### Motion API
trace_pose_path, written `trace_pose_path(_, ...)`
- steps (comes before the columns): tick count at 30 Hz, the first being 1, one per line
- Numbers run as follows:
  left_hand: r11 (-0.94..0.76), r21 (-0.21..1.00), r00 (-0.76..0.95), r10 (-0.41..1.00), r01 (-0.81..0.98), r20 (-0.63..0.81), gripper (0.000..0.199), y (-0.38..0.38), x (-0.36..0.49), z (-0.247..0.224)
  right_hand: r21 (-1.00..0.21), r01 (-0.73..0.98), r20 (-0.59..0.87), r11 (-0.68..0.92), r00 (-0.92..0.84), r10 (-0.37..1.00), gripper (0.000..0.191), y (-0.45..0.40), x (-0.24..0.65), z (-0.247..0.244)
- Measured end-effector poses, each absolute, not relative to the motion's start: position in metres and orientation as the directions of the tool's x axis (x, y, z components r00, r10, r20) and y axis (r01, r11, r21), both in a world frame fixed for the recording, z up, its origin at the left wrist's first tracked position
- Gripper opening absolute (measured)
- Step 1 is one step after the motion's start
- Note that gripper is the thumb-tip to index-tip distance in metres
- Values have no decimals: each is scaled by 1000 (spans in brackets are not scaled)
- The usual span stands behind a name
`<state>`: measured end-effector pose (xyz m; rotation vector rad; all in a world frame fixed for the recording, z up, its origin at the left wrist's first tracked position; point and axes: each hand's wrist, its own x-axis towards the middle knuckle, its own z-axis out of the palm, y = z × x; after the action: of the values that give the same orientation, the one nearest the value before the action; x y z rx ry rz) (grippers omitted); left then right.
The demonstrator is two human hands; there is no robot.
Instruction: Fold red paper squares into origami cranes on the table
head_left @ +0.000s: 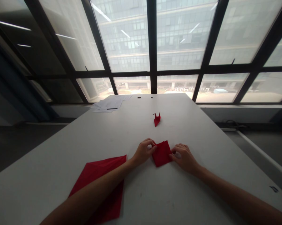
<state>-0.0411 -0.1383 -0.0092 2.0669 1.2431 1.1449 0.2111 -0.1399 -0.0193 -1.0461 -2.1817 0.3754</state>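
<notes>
A small folded red paper square lies on the white table between my two hands. My left hand pinches its upper left edge between thumb and fingers. At its right corner, my right hand grips the paper with thumb and fingertips. Farther up the table stands a folded red paper crane. Larger red paper lies at the lower left, partly covered by my left forearm.
White paper sheets with a dark pen on them lie at the table's far left. The white table reaches toward tall framed windows. A small dark mark or object is near the right edge.
</notes>
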Motion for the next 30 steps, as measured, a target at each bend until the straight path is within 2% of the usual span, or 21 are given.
trace_pose_path(7, -498, 656, 269, 865, 567, 424, 8, -139, -40, -11, -569, 582, 428, 581, -393, 814, 11, -134, 213, -25)
trace_pose_path(9, -506, 655, 275, 861, 562, 429, 21, -138, -40, -13, -576, 588, 427, 568, -376, 822, 11, -133, 214, -26)
trace_pose_path(11, -520, 660, 285, 853, 543, 438, 24, -137, -41, -14, -581, 593, 432, 558, -357, 828, 12, -133, 214, -27)
trace_pose_path(16, -545, 694, 315, 839, 471, 444, 4, -137, -42, -14, -577, 589, 453, 566, -345, 822, 16, -132, 214, -29)
trace_pose_path(23, -551, 660, 338, 834, 510, 435, 4, -140, -40, -8, -564, 515, 559, 646, -338, 757, 10, -135, 214, -24)
trace_pose_path(30, -470, 735, 367, 875, 489, 315, 7, -142, -42, -7, -624, 453, 527, 637, -357, 771, 10, -137, 214, -19)
